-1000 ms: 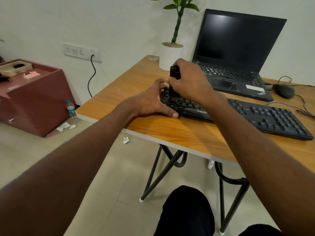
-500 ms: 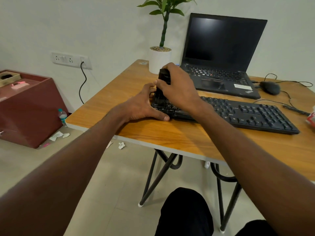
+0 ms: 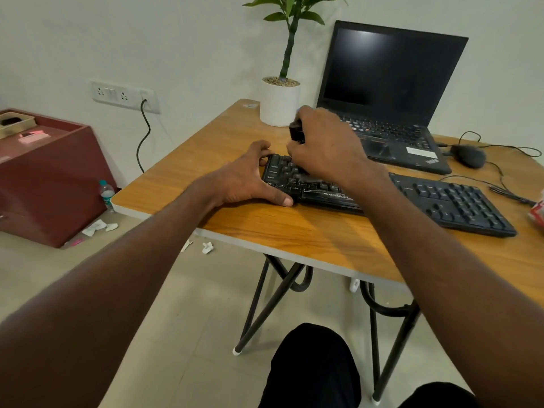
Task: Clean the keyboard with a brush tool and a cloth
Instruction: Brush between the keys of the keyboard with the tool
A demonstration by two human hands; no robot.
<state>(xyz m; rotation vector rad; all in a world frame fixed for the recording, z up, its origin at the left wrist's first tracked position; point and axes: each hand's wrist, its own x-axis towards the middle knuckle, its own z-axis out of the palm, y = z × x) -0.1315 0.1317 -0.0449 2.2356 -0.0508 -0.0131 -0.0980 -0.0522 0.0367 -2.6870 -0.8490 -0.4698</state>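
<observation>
A black keyboard lies on the wooden table. My right hand grips a black brush tool upright over the keyboard's left keys; its lower end is hidden behind my fingers. At the keyboard's left end rests my left hand, thumb along the front edge and fingers at the far corner, holding it in place. No cloth is visible.
An open black laptop stands behind the keyboard, with a white potted plant to its left and a wired mouse to its right. A maroon cabinet and a water bottle are on the floor at left.
My right hand with the brush has shifted slightly right along the left keys. My left hand stays at the keyboard's left end. The camera view has moved a little.
</observation>
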